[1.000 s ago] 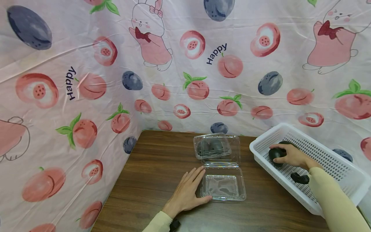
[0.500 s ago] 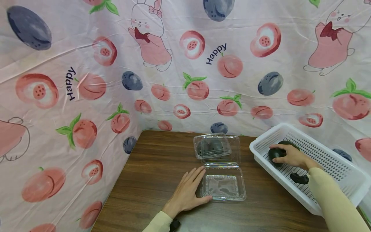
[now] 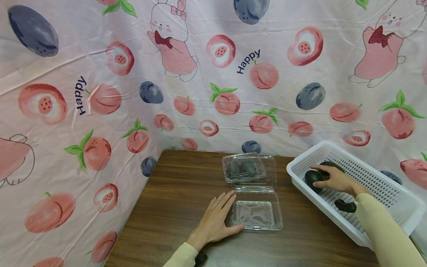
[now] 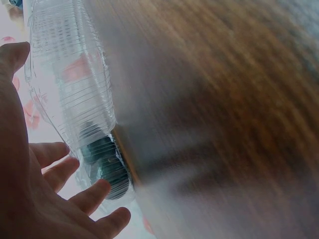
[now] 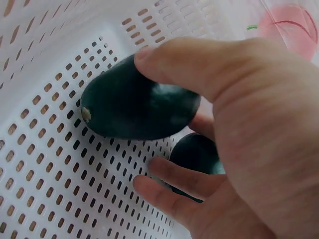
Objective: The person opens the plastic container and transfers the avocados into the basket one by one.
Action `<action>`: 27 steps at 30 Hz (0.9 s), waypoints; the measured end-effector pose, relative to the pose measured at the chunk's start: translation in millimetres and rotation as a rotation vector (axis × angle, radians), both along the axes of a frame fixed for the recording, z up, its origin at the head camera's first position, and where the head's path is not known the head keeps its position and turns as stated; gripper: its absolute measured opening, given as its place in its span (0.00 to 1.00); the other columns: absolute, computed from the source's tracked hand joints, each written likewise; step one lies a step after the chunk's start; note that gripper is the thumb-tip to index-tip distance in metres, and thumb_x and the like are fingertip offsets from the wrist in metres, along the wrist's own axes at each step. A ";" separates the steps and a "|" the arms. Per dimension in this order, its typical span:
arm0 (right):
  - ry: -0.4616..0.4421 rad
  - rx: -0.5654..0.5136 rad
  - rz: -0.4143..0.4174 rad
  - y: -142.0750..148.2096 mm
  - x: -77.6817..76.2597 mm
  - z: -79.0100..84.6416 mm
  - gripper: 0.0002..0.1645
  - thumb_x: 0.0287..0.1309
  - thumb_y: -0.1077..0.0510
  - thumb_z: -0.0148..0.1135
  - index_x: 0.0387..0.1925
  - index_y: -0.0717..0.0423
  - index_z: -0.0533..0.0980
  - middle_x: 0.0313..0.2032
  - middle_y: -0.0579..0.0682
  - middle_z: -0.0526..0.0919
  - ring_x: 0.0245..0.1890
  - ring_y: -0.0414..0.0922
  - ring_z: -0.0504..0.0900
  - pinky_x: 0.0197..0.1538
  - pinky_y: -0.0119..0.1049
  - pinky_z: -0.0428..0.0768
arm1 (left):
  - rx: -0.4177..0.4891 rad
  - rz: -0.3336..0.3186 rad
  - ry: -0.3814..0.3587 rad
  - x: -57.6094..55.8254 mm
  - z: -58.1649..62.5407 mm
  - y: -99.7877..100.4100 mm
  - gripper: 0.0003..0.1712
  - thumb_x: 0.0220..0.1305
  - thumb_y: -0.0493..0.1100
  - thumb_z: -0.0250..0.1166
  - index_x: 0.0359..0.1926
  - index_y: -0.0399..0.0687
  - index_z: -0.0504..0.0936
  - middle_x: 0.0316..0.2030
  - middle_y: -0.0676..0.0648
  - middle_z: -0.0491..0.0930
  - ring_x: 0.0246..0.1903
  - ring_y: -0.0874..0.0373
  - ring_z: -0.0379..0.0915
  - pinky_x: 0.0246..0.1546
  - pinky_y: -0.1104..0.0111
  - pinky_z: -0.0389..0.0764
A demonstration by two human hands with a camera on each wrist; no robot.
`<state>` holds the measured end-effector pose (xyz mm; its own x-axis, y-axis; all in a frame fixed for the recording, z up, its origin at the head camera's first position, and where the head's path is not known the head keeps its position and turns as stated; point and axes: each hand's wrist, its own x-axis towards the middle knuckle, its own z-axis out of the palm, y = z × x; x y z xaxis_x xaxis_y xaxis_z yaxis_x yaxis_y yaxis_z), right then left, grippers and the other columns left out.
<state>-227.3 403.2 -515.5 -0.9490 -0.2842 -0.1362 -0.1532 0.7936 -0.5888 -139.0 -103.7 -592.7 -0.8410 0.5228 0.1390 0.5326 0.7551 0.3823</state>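
In the head view my right hand (image 3: pixel 337 180) reaches into a white perforated basket (image 3: pixel 393 185). Its thumb and fingers hold a dark green avocado (image 3: pixel 312 178), whose pale stem scar shows in the right wrist view. A second avocado (image 5: pixel 197 154) lies in the basket, partly hidden by that hand's fingers. My left hand (image 3: pixel 217 218) rests with fingers extended on the left side of an opened clear plastic clamshell (image 3: pixel 278 218). Its thumb touches the front corner. Behind, a second clear clamshell (image 3: pixel 245 168) with dark avocados inside lies over the opened one's raised lid.
The brown wooden table (image 3: pixel 173 207) ends at a fruit-printed cloth (image 3: pixel 200 111) hung behind and to the left. The basket's raised rim (image 3: pixel 328 218) stands to the right of the clamshells. A black wrist strap piece (image 3: pixel 345 205) shows at my right sleeve.
The avocado in my right hand has turned and shifted slightly to the left within the basket. My left hand and the clamshells have stayed in place.
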 end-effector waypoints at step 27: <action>-0.004 -0.011 -0.067 3.9 35.9 23.7 0.55 0.79 0.39 0.68 0.90 0.61 0.54 0.81 0.79 0.64 0.71 0.82 0.77 0.63 0.72 0.85 | 0.010 -0.006 0.009 -1.4 -1.4 0.6 0.63 0.68 0.81 0.69 0.92 0.56 0.59 0.91 0.54 0.58 0.89 0.40 0.58 0.86 0.34 0.65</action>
